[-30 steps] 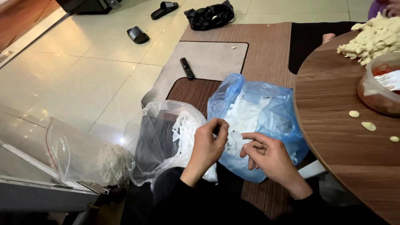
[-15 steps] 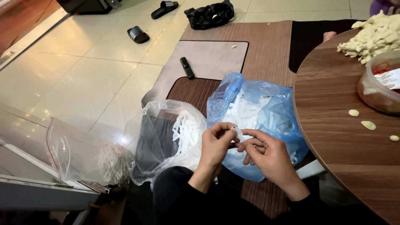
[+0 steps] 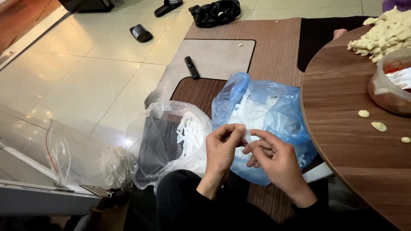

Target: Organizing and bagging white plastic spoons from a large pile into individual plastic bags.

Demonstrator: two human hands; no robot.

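White piece (image 3: 247,136): pinched between left hand (image 3: 222,147) and right hand (image 3: 274,159), above blue bag (image 3: 274,115). Hands drawn closer together than a second ago; piece being worked. Clear bag (image 3: 171,141) alongside.

A crumpled blue plastic bag (image 3: 274,115) sits beside a clear plastic bag (image 3: 162,141), another clear bag (image 3: 72,156) further left.

Blue bag (image 3: 274,107), clear bag (image 3: 162,141), wood-grain brown table (image 3: 342,128)
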